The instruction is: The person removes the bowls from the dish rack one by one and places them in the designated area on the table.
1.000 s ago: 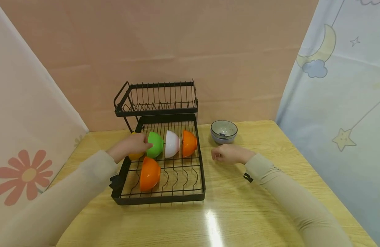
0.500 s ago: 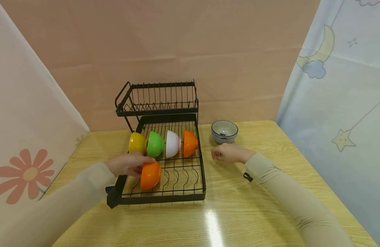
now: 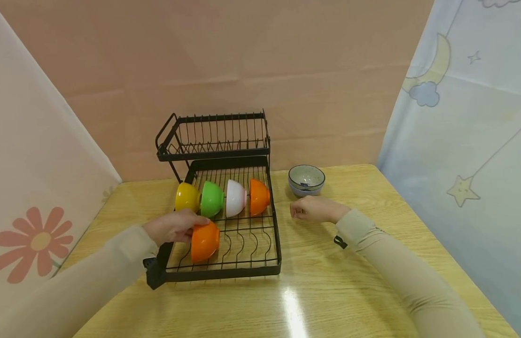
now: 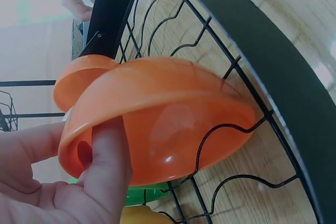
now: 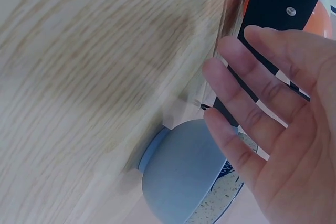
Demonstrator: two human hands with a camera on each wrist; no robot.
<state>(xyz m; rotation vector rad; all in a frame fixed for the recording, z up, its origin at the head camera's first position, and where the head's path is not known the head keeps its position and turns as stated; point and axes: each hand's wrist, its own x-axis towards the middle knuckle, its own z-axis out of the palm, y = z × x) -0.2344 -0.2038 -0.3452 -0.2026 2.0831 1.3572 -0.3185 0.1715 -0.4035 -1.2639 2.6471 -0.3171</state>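
Observation:
My left hand pinches the rim of the front orange bowl, which stands on its side in the lower tier of a black dish rack. In the left wrist view, fingers reach inside the orange bowl with another digit on its outer side. Behind it a yellow bowl, a green bowl, a white bowl and a second orange bowl stand in a row. My right hand holds nothing, its fingers loosely bent, near a blue-grey patterned bowl.
The rack's upper tier rises at the back with no dishes in it. Fabric hangs behind the wooden table and along both sides. A small black strap shows beneath the right sleeve.
My left hand has come down and forward from beside the yellow and green bowls, and has taken hold of the front orange bowl's rim. The right hand has stayed in place.

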